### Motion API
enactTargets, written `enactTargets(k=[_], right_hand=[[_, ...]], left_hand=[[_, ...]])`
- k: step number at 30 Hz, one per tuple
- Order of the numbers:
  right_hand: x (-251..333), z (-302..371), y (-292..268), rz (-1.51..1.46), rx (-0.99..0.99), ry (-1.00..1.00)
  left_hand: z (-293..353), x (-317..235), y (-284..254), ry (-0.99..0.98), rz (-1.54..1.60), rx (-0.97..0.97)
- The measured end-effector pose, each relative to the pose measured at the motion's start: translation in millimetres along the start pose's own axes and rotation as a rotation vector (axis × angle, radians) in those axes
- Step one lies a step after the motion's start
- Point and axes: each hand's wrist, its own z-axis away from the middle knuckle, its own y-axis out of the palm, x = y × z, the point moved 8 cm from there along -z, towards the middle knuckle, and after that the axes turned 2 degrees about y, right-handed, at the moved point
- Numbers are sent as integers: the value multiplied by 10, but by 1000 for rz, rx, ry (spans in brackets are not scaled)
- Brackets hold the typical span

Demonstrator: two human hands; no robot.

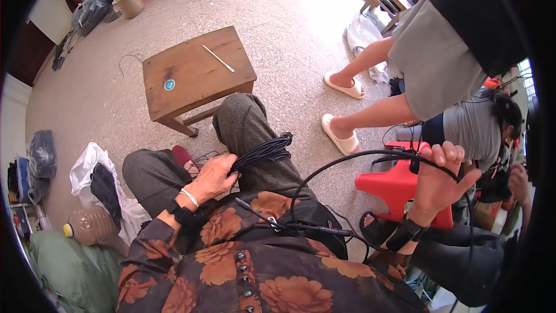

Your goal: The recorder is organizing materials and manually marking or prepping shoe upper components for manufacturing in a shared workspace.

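A bundle of thin dark cords lies over my right knee, its looped end pointing away to the right. My left hand is closed around the near end of it, and loose strands trail to the left of my fingers. Raised at the right is my right hand, palm up, the thumb spread from slightly bent fingers. A thick black cable arcs from my lap and passes across that palm; I see no grip on it. More black cable with a thin plug end rests on my lap.
Ahead stands a wooden stool bearing a thin white stick. A person in grey shorts stands at right, beside a red plastic stool; another person sits behind. White cloth and a brown-filled jug are at left.
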Motion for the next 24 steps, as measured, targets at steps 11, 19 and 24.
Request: enactTargets(k=[11,19,24], right_hand=[[-180,-61,-82,55,-223,-1],[-615,-218,321,164,-44,163],[-998,-187,553,270,85,272]], left_hand=[[-207,-1499,-1113,359,-45,-210],[-131,-3507,-1304,1038,-21,-118],[-129,-3745,-920,1189,204,-27]])
